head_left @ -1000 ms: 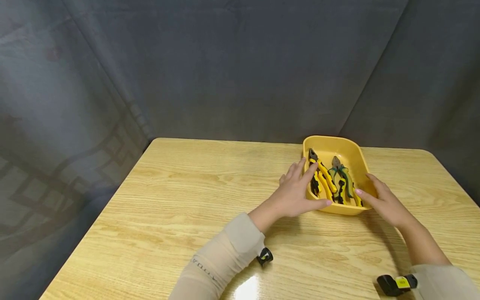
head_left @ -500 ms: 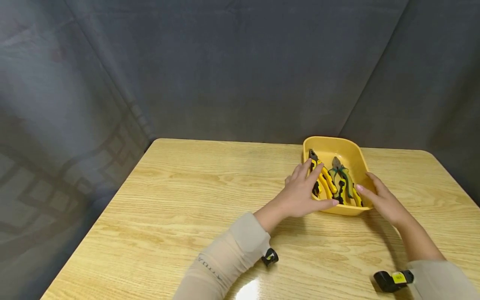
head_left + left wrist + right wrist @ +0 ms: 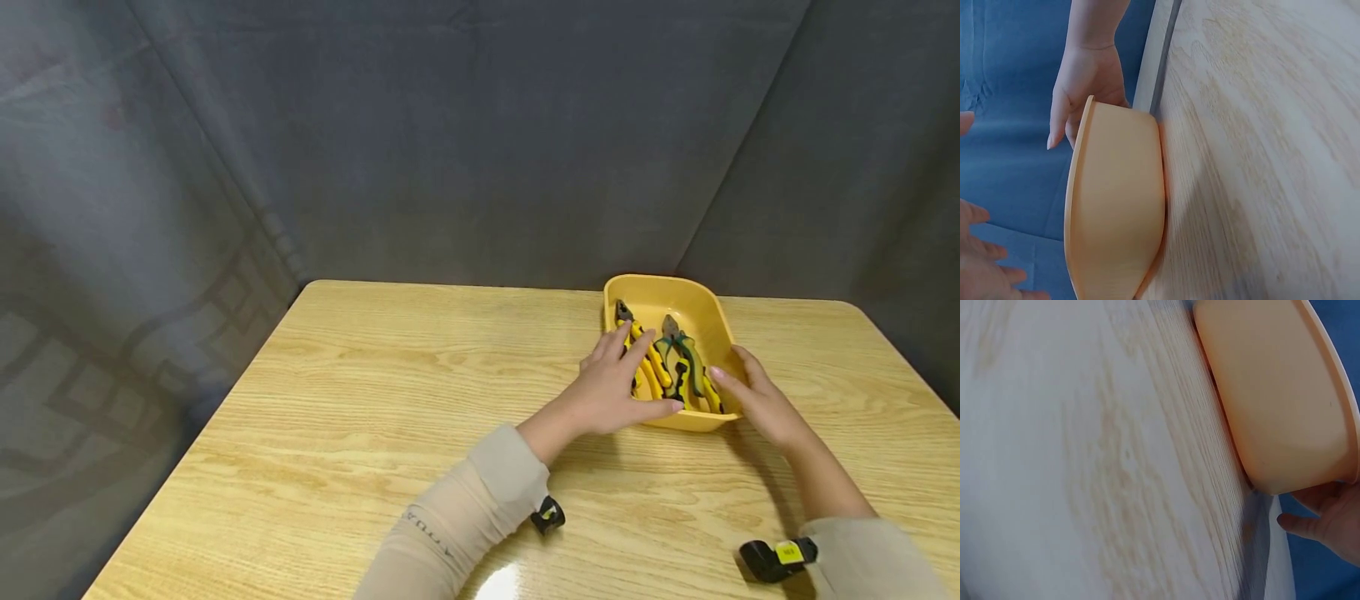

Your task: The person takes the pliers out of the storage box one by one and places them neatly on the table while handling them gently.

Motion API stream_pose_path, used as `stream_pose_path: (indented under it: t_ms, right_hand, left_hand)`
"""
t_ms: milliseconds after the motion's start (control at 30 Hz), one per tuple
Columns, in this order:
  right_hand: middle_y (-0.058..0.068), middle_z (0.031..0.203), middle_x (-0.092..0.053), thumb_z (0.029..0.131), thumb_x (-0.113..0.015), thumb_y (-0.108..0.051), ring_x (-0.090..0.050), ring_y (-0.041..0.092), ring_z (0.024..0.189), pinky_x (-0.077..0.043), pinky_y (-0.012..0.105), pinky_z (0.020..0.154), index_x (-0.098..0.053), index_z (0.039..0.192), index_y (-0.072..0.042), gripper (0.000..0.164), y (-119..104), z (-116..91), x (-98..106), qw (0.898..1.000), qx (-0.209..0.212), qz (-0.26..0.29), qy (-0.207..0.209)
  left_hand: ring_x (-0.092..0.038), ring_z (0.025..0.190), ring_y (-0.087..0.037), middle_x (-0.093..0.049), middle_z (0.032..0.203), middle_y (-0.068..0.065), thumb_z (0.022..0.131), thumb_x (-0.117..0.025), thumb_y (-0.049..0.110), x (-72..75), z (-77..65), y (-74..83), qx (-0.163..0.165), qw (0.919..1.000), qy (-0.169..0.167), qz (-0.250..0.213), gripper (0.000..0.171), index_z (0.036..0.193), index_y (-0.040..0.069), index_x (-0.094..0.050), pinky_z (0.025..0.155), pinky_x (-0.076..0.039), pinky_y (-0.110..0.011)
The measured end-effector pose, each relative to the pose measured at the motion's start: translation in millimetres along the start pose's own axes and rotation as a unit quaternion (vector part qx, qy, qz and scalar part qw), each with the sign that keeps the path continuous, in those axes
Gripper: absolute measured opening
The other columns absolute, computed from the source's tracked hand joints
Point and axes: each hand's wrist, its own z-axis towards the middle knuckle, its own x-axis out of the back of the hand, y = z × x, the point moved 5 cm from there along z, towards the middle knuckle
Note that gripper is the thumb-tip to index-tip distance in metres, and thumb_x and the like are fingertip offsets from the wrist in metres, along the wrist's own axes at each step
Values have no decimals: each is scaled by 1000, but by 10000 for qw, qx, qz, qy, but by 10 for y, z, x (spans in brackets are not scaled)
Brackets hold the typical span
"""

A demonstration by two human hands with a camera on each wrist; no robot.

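A yellow plastic bin (image 3: 686,422) holds several pliers and stands at the back right of the table. Yellow-and-black pliers (image 3: 660,363) lie along its left side; a green-handled pair (image 3: 692,365) is near the middle. My left hand (image 3: 609,397) hovers over the bin's left side with fingers spread, partly hiding the yellow-and-black handles and holding nothing. On the right side, my right hand (image 3: 770,414) holds the rim, thumb above the inside and fingers along the outer wall. In the right wrist view, fingers (image 3: 1335,519) show beside the bin wall (image 3: 1285,400).
The wood-grain table (image 3: 390,400) stretches away to the left. A dark grey cloth (image 3: 480,150) hangs behind it. Small black cameras sit at both wrists, the left one (image 3: 547,515) below the sleeve and the right one (image 3: 776,560) near the front.
My left hand has shifted right, further over the pliers in the bin. The right thumb has moved slightly forward at the rim. The bin and the pliers have stayed put.
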Motion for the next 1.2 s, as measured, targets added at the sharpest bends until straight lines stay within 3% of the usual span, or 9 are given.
stream_pose_path:
  t_ms: [300,467,600,700,833,967,1067,1133,1200]
  right_hand:
    - [36,131,15,93,-27,-36,7,53,116,-3,64,87,16,133,3,70,11,31,10,9996,86,231,154]
    - [41,129,5,93,-27,-36,-9,55,115,-15,63,85,16,132,3,70,29,48,13,9987,27,429,283]
    - [42,126,-9,93,-25,-36,-26,50,107,-39,33,79,12,132,6,69,39,61,27,9985,40,346,417]
    - [42,124,-16,93,-25,-37,-31,47,103,-36,14,64,8,133,7,68,52,65,41,9982,47,296,519]
    - [40,123,-18,93,-24,-38,-34,43,101,-35,15,63,5,133,7,67,80,67,57,9976,-10,299,625]
    - [36,122,-22,93,-24,-39,-45,14,89,-37,14,63,0,134,8,67,107,66,74,9966,10,416,715]
    - [33,121,-25,93,-24,-39,-40,-4,82,-37,13,63,-4,134,8,66,124,63,90,9956,16,512,788]
    - [32,122,-25,93,-24,-39,-41,-1,84,-37,14,65,-6,133,9,65,136,66,95,9953,-27,528,814]
    - [33,125,-22,93,-23,-40,-44,14,94,-38,24,76,-6,133,10,66,144,72,92,9951,-96,568,801]
  left_hand:
    - [0,128,-20,3,143,0,75,-45,62,-69,40,35,-82,9999,-89,-56,83,139,30,-2,98,-17,-44]
    - [-1,128,-20,2,143,0,75,-46,62,-91,60,66,-158,9997,-142,-100,83,138,32,-2,97,-18,-44]
    - [-2,128,-19,2,143,1,75,-47,61,-103,85,98,-208,9994,-201,-195,82,138,32,-2,97,-19,-43]
    - [-3,128,-18,2,143,2,75,-47,60,-116,106,121,-200,9988,-278,-343,82,138,33,-2,97,-20,-41]
    - [-5,128,-17,1,142,4,75,-48,60,-136,131,132,-133,9982,-339,-472,82,138,33,-3,96,-23,-39]
    - [-7,128,-18,0,142,4,76,-48,59,-157,149,142,-174,9985,-354,-390,81,138,32,-4,96,-23,-38]
    - [-6,128,-18,0,143,3,76,-48,59,-172,160,159,-232,9985,-370,-323,80,138,32,-5,96,-22,-39]
    - [-6,128,-18,1,143,3,76,-47,59,-180,168,168,-231,9985,-386,-318,80,138,31,-5,96,-22,-39]
    - [-6,128,-18,1,143,3,76,-47,59,-187,175,173,-201,9984,-408,-327,80,138,32,-5,96,-23,-39]
